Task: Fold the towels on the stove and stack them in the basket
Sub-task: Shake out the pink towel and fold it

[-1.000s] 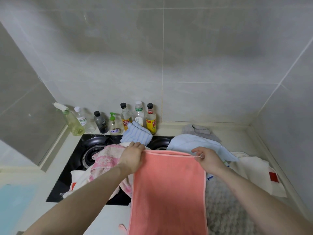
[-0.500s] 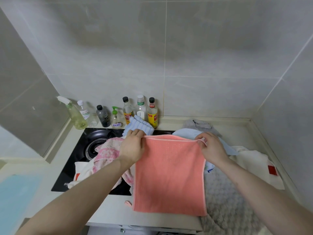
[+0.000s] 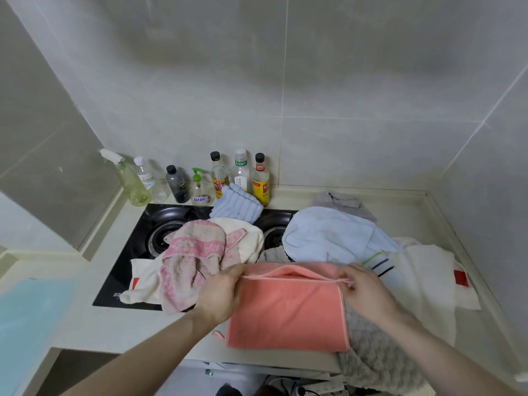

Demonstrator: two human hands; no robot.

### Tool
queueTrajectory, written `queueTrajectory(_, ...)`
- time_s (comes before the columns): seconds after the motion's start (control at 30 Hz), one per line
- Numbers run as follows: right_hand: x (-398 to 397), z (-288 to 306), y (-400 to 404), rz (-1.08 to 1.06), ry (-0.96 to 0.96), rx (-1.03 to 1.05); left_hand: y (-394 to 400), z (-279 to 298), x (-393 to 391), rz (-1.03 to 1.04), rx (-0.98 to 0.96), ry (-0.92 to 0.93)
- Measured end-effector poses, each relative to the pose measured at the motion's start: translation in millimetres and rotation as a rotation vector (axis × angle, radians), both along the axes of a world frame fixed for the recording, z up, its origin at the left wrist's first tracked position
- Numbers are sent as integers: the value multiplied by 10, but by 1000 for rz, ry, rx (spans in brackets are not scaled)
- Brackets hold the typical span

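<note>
Left hand (image 3: 220,292): grip pinched on the upper left corner of the coral towel (image 3: 285,312), fingers curled over its edge.
Right hand (image 3: 363,287): grip pinched on the upper right corner of the same towel, a small loop of its hem showing between the fingertips.
Coral towel: folded double, top layer lying over the bottom one, upper edges slightly parted between the two hands; lies flat on the front of the bench (image 3: 94,324), right side overlapping a grey bobbled towel (image 3: 377,358).
Grey bobbled towel: spread at the bench's front right, hanging over the edge.
Stove (image 3: 134,252): black, set into the bench, mostly covered by cloth.
Pink and cream towel (image 3: 191,252): crumpled on the stove, just left of the left hand.
Blue striped towel (image 3: 237,205): bunched at the back of the stove, touching the bottles.
Pale blue towel (image 3: 328,235): heaped over the right burner, behind the coral towel.
White towel with a red patch (image 3: 428,275): spread on the bench at the right.
Grey cloth (image 3: 343,201): at the back, near the wall.
Bottles (image 3: 240,174): a row standing along the wall behind the stove, with a spray bottle (image 3: 128,178) at the left end.
Basket: not visible.
</note>
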State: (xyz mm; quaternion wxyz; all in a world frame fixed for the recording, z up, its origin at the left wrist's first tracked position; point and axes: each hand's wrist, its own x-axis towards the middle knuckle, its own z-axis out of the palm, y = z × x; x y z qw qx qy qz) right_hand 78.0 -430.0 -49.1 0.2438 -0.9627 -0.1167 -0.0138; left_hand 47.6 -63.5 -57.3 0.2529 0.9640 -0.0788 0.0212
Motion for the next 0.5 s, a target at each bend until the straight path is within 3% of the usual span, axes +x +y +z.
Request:
queueTrajectory(0.33,-669,-430,-16,-27,196,26,8,-500,-615,-59,-59,192)
queueTrajectory(0.5,-781,-541,-11,28,285,-70,26,-646,-730,-123,56,325)
